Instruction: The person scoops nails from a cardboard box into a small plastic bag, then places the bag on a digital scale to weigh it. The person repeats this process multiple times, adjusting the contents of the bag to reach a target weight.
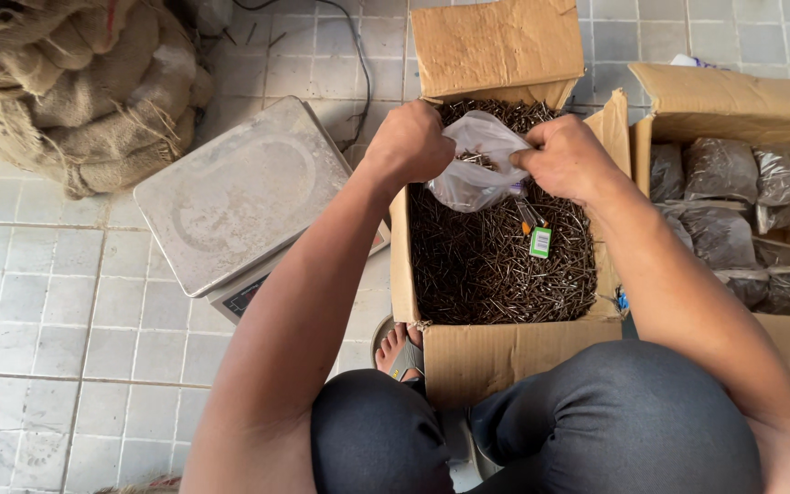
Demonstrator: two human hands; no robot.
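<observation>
The only camera sits on my head and looks steeply down over my knees. It is close to the cardboard box (pixel 505 352) in front of me, with the tiled floor (pixel 66 311) filling the left side.

Dark brown nails (pixel 496 265) fill a tan cardboard box (pixel 496 361); a small green tag (pixel 540 241) lies on them. At twelve o'clock, a clear whitish plastic bag (pixel 477 174). At nine o'clock, a dull silver scale (pixel 240 197) on pale grey floor tiles (pixel 57 320) — a square grid. At ten o'clock, khaki burlap sacks (pixel 84 82). At three o'clock, grey-brown filled bags (pixel 742 201) — another tan box (pixel 733 96).
</observation>
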